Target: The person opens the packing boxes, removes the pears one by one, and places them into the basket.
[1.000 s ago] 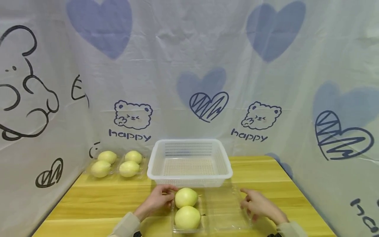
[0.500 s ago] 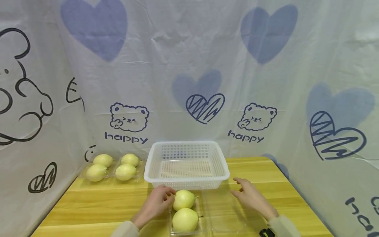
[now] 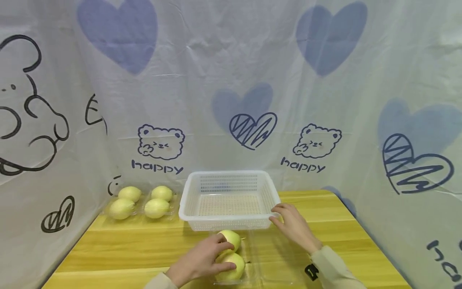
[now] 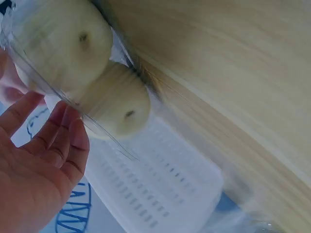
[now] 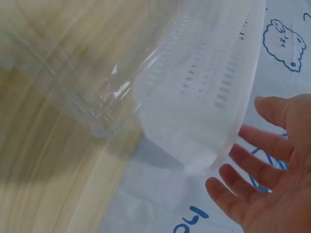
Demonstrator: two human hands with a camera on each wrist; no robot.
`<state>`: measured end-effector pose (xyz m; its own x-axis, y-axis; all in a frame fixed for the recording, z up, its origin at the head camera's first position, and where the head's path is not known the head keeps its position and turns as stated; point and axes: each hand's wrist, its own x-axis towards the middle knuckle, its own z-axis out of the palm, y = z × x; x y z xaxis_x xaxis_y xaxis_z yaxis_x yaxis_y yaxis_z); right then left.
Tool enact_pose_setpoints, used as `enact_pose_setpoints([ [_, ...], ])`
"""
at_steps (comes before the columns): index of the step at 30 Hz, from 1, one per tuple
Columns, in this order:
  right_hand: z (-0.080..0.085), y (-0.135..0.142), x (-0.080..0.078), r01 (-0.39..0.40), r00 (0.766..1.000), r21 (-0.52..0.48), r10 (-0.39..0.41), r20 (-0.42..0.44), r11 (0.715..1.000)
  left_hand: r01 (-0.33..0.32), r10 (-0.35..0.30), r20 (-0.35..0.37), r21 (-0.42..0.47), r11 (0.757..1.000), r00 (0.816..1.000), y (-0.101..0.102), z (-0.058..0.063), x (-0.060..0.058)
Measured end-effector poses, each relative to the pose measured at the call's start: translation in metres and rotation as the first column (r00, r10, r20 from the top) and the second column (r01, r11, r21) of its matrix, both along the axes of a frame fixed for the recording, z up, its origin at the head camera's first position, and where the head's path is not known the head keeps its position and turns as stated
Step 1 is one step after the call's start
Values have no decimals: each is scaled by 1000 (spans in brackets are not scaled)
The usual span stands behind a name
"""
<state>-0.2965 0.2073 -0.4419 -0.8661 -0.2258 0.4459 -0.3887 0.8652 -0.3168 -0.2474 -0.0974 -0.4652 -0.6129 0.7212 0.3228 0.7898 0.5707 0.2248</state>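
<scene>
Two pale yellow-green pears sit in a clear plastic clamshell box at the table's front. In the head view my left hand (image 3: 203,259) is over them, thumb and fingers spread across the front pear (image 3: 234,275) and partly covering the rear pear (image 3: 232,237). The left wrist view shows its fingers (image 4: 73,150) right at the box's clear edge. The box's transparent lid (image 3: 276,263) lies folded out to the right. My right hand (image 3: 294,226) is at the right front corner of a white slotted basket (image 3: 231,218), fingers loosely bent at the rim.
Two more clear boxes stand at the back left, each with two pears (image 3: 157,208) (image 3: 122,208). The basket stands at the table's back middle with nothing inside. A printed curtain (image 3: 216,60) hangs behind and on both sides of the wooden table (image 3: 119,249).
My left hand has moved from the box's left side to over the pears. My right hand has moved from beside the lid up and left to the basket's corner.
</scene>
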Motion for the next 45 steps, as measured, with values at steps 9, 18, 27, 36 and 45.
enact_pose_setpoints([
  [9, 3, -4, -8, -71, 997, 67, 70, 17, 995, -18, -25, -273, -156, 988, 962, 9, -4, 10],
  [18, 6, -7, -9, -75, 996, 73, 70, 60, 995, 3, -67, -209, -296, 955, 976, 18, 0, 17],
  [27, 4, -7, -11, -75, 994, 60, 70, 84, 995, -6, 69, 157, -368, 930, 985, 32, 11, 15],
  [36, 3, -8, -11, -68, 991, 28, 64, 115, 997, -97, 175, 261, -285, 954, 949, 42, 7, 11],
  [45, 4, -9, -11, -53, 991, 22, 50, 123, 998, -120, 180, 240, -247, 962, 954, 48, 6, 9],
])
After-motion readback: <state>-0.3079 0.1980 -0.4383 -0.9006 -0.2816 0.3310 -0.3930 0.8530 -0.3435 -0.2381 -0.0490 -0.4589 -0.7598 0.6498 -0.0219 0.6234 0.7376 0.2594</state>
